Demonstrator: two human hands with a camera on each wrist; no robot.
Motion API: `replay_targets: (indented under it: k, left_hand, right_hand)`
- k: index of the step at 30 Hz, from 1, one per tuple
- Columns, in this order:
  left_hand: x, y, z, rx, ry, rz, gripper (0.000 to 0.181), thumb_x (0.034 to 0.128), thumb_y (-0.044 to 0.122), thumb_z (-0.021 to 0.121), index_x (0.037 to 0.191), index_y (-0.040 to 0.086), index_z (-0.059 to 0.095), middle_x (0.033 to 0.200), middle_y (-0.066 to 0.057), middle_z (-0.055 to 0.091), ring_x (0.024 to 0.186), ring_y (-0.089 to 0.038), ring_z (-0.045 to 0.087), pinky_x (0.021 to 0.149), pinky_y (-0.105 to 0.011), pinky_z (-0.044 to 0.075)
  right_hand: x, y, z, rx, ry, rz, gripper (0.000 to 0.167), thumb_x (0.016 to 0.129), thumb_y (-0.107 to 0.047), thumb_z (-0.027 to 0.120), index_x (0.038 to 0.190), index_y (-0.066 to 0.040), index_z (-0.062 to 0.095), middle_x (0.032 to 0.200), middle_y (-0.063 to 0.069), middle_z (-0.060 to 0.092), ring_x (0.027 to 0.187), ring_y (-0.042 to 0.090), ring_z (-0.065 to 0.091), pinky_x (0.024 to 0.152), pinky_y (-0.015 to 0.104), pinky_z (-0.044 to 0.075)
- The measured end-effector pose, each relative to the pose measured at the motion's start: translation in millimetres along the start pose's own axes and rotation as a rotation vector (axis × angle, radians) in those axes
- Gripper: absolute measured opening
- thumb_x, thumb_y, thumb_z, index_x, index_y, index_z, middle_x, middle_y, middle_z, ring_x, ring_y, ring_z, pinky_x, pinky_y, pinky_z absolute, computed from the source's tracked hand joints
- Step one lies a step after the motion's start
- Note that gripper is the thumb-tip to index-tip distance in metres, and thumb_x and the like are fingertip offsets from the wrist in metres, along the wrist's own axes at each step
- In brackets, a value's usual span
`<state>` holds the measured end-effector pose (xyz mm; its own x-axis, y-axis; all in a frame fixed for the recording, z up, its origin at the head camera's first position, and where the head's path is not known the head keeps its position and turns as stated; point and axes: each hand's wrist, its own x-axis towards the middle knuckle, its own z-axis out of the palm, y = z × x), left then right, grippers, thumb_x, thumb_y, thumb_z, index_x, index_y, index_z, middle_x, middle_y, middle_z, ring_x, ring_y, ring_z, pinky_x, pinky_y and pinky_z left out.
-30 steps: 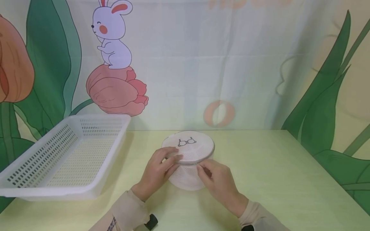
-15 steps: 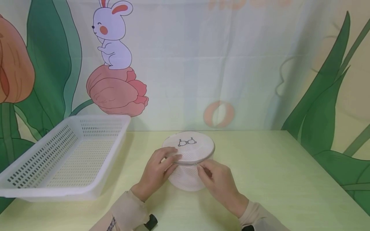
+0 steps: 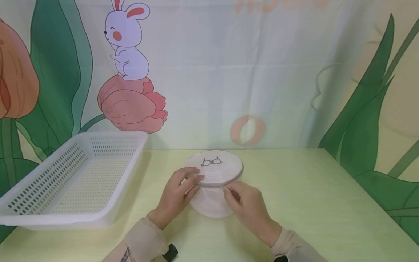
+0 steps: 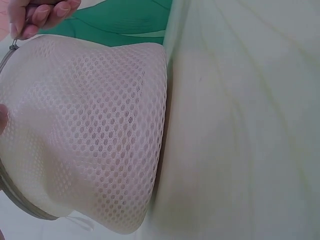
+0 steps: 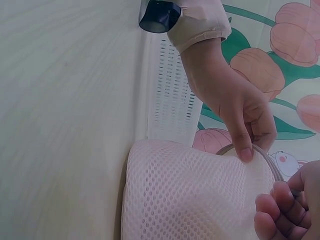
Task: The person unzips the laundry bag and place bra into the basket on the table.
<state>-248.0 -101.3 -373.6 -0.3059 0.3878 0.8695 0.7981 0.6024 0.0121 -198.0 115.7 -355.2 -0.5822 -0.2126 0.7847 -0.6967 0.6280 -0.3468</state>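
Holding a white mesh bag (image 3: 211, 208) upright on the counter (image 3: 314, 218), between both hands, to the right of a white perforated basket (image 3: 62, 219) and well apart from it. Pinching the bag's edge with the left grip (image 3: 176, 192), with fingers laid over the round lid (image 3: 227, 168) and thumb down against the mesh side. Pinching a small zip pull (image 4: 14, 44) with the right grip (image 3: 249, 203), at the near side of the grey rim (image 3: 214, 185), with the remaining fingers curled in. Seems, by judgement, to be at the step of working the zip around that rim, bracing with the left and drawing with the right. Cannot tell from these 3 views whether to read it as opening or closing, nor how far along to place it; cannot make out any contents through the mesh either. Calls next, probably, for a steady pull along the curve, close to the seam, with enough hold on the left to avoid twisting the soft bag. Would likely need shifting the left fingers round the rim if met by the pull, and keeping loose mesh clear to avoid a snag.
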Motion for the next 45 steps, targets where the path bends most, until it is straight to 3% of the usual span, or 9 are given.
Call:
replay_targets:
  k: [10, 26, 45]
  left_hand:
    - [-0.8, -0.4, -1.5, -0.009, -0.023, -0.029, 0.026, 0.0768, 0.009, 0.075, 0.101, 0.012, 0.068, 0.111, -0.009, 0.064, 0.106, -0.027, 0.061, 0.093, -0.037, 0.05]
    - [-2.5, -3.0, 0.8, -0.015, 0.0, -0.009, 0.028, 0.0745, 0.008, 0.076, 0.101, 0.012, 0.068, 0.11, -0.009, 0.064, 0.104, -0.027, 0.061, 0.09, -0.036, 0.05]
    - [-5.9, -13.1, -0.5, -0.012, 0.005, -0.054, 0.035, 0.0736, 0.002, 0.078, 0.105, 0.012, 0.068, 0.11, -0.007, 0.064, 0.104, -0.025, 0.061, 0.086, -0.035, 0.052]
  right_hand:
    - [0.6, 0, -1, 0.001, -0.005, 0.004, 0.012, 0.082, -0.002, 0.065, 0.072, -0.01, 0.061, 0.062, -0.005, 0.056, 0.059, -0.004, 0.044, 0.052, 0.007, 0.04]
    - [0.6, 0, -1, -0.006, 0.003, -0.01, 0.013, 0.081, -0.002, 0.065, 0.071, -0.01, 0.061, 0.061, -0.006, 0.055, 0.058, -0.004, 0.043, 0.051, 0.006, 0.038]
    - [2.0, 4, -3, -0.016, 0.013, 0.01, 0.012, 0.081, -0.002, 0.065, 0.073, -0.01, 0.063, 0.063, -0.005, 0.058, 0.058, -0.004, 0.046, 0.053, 0.008, 0.041]
